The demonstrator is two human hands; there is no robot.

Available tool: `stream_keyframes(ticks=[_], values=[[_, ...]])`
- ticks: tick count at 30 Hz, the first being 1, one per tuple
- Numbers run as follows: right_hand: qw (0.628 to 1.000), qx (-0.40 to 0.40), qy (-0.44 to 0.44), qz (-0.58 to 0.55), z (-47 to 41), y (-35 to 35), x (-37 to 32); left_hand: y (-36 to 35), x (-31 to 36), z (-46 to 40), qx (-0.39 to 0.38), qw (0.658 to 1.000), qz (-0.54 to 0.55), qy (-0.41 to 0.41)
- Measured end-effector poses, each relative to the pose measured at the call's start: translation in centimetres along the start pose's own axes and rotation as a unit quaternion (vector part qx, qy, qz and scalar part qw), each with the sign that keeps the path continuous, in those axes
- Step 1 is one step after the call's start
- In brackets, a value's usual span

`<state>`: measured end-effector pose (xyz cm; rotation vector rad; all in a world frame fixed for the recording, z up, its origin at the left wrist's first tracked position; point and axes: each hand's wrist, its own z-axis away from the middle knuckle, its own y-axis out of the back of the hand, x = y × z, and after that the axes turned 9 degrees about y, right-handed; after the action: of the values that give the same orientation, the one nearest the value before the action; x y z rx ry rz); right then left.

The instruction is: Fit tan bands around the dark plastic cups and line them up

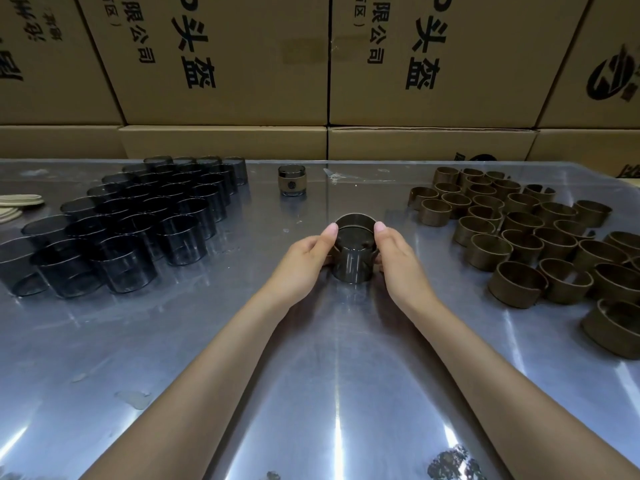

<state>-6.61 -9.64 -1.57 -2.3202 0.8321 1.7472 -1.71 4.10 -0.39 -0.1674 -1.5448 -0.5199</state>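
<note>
Step in hand: I judge I am sliding a tan band down over a dark cup at the centre of the frame, on the metal table.
Left hand: my left hand is curled against the cup's left side, thumb up on the band's rim; it is clamped on the band and cup together.
Right hand: my right hand mirrors it on the right side, thumb on the rim, fingers wrapped low and partly hidden.
Band position: it sits around the cup's top edge, not yet at mid-height, as far as I can tell.
How to do it well: I would press both thumbs evenly so the band goes down level, not cocked, and keep the cup flat on the table.
Target look: the finished cup at upper centre wears its band around the middle; I would match that.
Supplies: bare cups crowd the left, loose bands the right.
Risk: a squeeze too hard could flex the thin wall.
</note>
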Motion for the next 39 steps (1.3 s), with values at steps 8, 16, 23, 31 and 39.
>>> stream_keyframes(ticks=[8,16,23,31,39], values=[[0.998,0.008,0.005,0.056,0.0,-0.1,-0.2,-0.2,0.4,0.3,0.017,1.000,0.011,0.017],[0.997,-0.015,0.027,0.071,0.6,-0.2,-0.2,-0.4,-0.2,0.7,0.033,0.999,0.040,-0.002],[0.989,-0.088,0.040,-0.113,0.8,1.5,-1.6,-0.5,0.2,1.4,-0.014,0.993,0.119,0.015],[0.921,-0.185,-0.101,-0.328,1.0,3.3,-2.7,1.5,0.7,1.9,-0.124,0.962,0.237,0.057],[0.853,-0.235,-0.072,-0.459,1.3,3.5,-2.9,1.1,1.3,2.6,-0.234,0.913,0.333,0.033]])
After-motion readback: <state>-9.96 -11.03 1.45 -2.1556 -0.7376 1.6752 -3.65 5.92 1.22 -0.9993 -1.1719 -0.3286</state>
